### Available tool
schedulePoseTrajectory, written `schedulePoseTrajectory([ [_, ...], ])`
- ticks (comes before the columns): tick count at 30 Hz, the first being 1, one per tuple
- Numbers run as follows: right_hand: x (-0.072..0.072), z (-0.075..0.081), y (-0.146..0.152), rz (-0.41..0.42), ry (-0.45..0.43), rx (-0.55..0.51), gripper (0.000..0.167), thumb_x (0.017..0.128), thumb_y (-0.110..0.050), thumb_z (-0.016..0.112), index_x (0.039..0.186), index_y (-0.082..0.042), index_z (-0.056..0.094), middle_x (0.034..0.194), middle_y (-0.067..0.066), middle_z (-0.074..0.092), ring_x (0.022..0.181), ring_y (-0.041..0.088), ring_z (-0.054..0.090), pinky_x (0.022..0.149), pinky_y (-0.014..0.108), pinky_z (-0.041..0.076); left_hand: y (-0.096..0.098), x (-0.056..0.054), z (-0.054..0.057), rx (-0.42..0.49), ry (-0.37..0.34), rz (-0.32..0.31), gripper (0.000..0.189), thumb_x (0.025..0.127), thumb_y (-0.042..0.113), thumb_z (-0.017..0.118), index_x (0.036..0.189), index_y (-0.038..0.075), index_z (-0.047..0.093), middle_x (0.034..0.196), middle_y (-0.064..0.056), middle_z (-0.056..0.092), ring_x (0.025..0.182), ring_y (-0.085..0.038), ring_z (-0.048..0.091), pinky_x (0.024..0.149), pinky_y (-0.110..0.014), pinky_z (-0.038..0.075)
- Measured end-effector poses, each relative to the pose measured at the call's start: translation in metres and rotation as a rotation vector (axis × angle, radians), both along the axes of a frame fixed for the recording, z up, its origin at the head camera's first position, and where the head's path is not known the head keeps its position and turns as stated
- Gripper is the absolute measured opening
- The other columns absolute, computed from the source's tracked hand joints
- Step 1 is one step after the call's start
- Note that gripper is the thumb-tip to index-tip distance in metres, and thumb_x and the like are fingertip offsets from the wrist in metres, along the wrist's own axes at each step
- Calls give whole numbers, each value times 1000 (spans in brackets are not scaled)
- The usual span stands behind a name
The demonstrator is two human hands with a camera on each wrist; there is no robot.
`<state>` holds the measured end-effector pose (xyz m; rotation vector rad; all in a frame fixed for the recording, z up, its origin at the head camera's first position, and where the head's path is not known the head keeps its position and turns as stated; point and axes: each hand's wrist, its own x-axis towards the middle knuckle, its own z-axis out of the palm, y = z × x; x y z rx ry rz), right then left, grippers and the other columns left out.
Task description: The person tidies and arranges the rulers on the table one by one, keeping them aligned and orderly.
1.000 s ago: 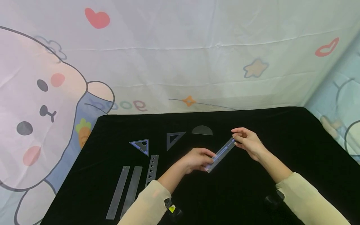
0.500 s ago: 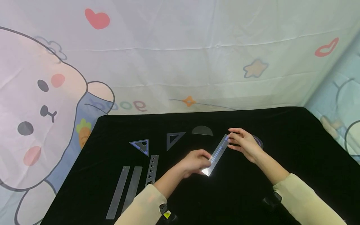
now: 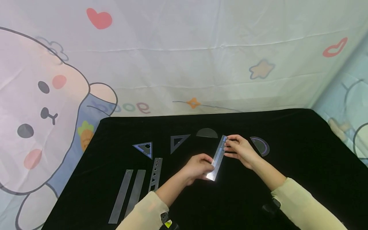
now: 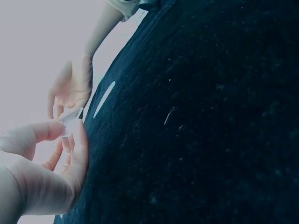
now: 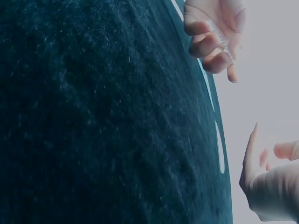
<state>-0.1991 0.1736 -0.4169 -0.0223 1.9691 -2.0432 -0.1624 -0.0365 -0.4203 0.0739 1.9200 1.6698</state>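
Note:
A short clear ruler (image 3: 219,156) with blue markings is held at a slant over the black cloth. My left hand (image 3: 198,167) pinches its lower end between thumb and fingers, and the left wrist view shows this pinch on the ruler (image 4: 70,122) close up. At the upper end, the fingertips of my right hand (image 3: 241,150) lie right at the ruler's edge. Seen from the right wrist, that right hand (image 5: 271,182) has its fingers extended and the thumb apart from them. Just beyond it lies a protractor (image 3: 260,146) with a purple-blue arc.
On the black cloth (image 3: 302,143) lie a plain half-round protractor (image 3: 207,133), a set square (image 3: 173,144) and a blue-edged set square (image 3: 150,153). To the left are two long rulers (image 3: 120,196) (image 3: 136,191) and a stencil ruler (image 3: 155,174) with triangular cutouts. A printed curtain (image 3: 184,70) stands behind.
The ruler has turned more upright in the head view, its upper end swinging left. My right hand has moved left with it, uncovering the purple-blue protractor.

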Motion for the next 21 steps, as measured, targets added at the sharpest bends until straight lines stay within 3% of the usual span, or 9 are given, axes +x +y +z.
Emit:
schedulePoseTrajectory([
  [8,0,-3,-11,-47,-21,39,27,94,-13,50,116,-4,38,89,3,53,75,11,58,73,30,56,-3,8,4,21,-18,-19,27,82,9,62,108,7,53,104,-13,57,84,-24,61,66,-33,57],
  [21,0,-3,-27,6,-5,65,27,93,-11,50,116,-3,39,88,5,52,75,12,57,68,26,56,-10,15,8,-13,0,-25,31,80,4,64,109,5,53,94,-13,61,78,-24,63,63,-35,57],
])
